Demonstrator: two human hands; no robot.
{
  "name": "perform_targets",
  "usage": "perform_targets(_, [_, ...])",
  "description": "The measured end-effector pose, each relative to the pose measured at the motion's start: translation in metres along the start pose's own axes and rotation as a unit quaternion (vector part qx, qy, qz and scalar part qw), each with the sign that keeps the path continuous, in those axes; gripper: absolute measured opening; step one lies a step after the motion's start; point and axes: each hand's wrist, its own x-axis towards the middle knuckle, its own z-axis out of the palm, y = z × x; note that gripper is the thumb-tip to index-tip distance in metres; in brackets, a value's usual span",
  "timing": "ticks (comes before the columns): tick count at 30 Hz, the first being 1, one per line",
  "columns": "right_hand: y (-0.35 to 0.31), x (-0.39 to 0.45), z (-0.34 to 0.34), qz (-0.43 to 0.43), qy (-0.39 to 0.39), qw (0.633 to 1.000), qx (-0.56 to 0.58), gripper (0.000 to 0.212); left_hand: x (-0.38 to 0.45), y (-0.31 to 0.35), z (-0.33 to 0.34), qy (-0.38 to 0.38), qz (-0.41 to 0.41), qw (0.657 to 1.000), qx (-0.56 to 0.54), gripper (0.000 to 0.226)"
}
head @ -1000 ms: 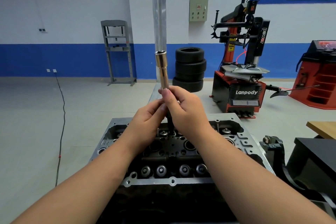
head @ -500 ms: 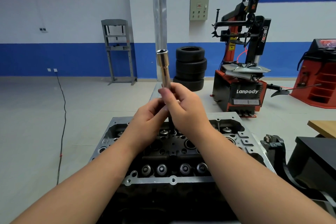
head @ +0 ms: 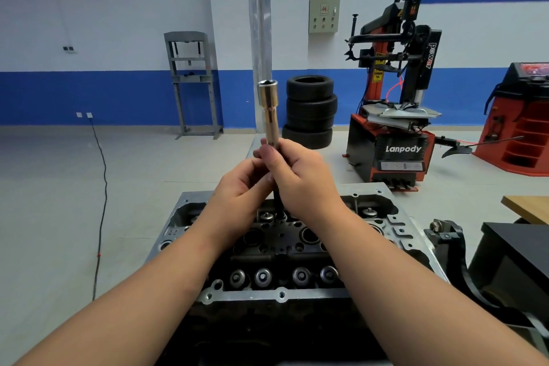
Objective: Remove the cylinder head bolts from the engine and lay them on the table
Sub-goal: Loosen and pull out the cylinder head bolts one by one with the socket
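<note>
Both your hands, the left hand [head: 240,187] and the right hand [head: 300,178], grasp the upright socket [head: 269,111] over the cylinder head [head: 282,294], probably turning its dark shaft to back out a bolt hidden beneath; no loose bolts show.

A pale grey tiled workshop floor [head: 59,187] carries the equipment. Beyond the engine's cylinder head [head: 282,296], a stack of black tyres [head: 310,111] stands on the floor against the blue-banded wall. To the right of the tyres sits a red-and-black tyre changer [head: 392,151]; to their left stands a grey press frame [head: 193,83]. A black cable [head: 102,187] trails across the floor, farther left of the tyres.
</note>
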Motion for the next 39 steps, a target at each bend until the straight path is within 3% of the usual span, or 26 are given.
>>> perform_targets(4, [-0.0012,-0.0002,0.0016,-0.003,-0.007,1.0,-0.011,0.008,0.0012,-0.0012,-0.0004,0.022,0.001,1.0,0.003,0.026])
perform_targets(10, [0.0007,-0.0002,-0.0017,-0.008,0.015,1.0,-0.009,0.003,-0.0013,0.0012,0.0018,-0.028,-0.005,0.999,-0.032,0.03])
perform_targets(17, [-0.0016,-0.0013,-0.0002,-0.014,0.001,1.0,-0.011,0.014,0.0008,0.0017,-0.0001,0.011,0.005,1.0,-0.007,0.016])
perform_targets(23, [-0.0006,-0.0006,-0.001,-0.002,0.015,1.0,-0.006,0.003,-0.0004,0.0004,-0.0006,-0.018,-0.001,0.999,-0.051,0.027])
perform_targets(27, [-0.0013,-0.0016,-0.0006,-0.008,-0.008,0.999,-0.031,0.016,-0.0008,0.0011,-0.0004,-0.018,-0.011,0.999,-0.032,0.026])
perform_targets(29, [-0.0021,-0.0024,0.0001,-0.024,-0.005,0.999,-0.045,0.013,0.0003,0.0031,-0.0001,-0.005,-0.012,1.0,-0.02,0.018])
perform_targets(34, [-0.0029,-0.0028,0.0007,-0.048,0.049,0.995,-0.067,0.01,0.0034,0.0026,0.0028,0.02,-0.006,0.999,-0.027,0.024])
perform_targets(36, [-0.002,-0.003,0.0007,-0.051,0.044,0.996,-0.067,0.006,0.0028,0.0018,0.0018,0.023,-0.011,0.999,-0.037,0.025])
perform_targets(39, [-0.0008,-0.0023,-0.0009,-0.024,0.021,0.997,-0.071,0.017,0.0017,-0.0003,0.0001,-0.006,-0.016,0.998,-0.057,0.025])
